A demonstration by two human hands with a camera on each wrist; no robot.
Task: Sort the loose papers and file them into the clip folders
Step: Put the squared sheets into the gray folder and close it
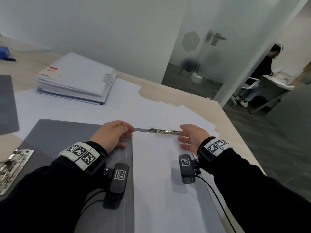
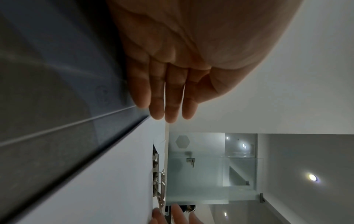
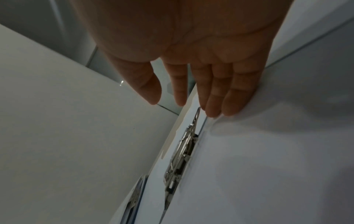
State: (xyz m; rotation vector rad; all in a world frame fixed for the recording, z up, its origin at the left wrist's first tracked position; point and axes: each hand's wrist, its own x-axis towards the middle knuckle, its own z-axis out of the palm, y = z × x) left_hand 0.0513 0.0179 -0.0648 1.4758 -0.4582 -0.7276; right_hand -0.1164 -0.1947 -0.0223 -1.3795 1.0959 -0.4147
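Flanking the shiny metal clip (image 1: 162, 131) at the smooth white paper's (image 1: 161, 174) far edge, left hand (image 1: 111, 134) and right hand (image 1: 191, 137) lie flat, fingers straight.

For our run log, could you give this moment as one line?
left hand: open, at metal clip | right hand: open, on paper stack

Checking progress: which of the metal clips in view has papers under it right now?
The metal clip between both hands, at the sheets' far edge. The clip at the left edge lies bare on its grey folder.
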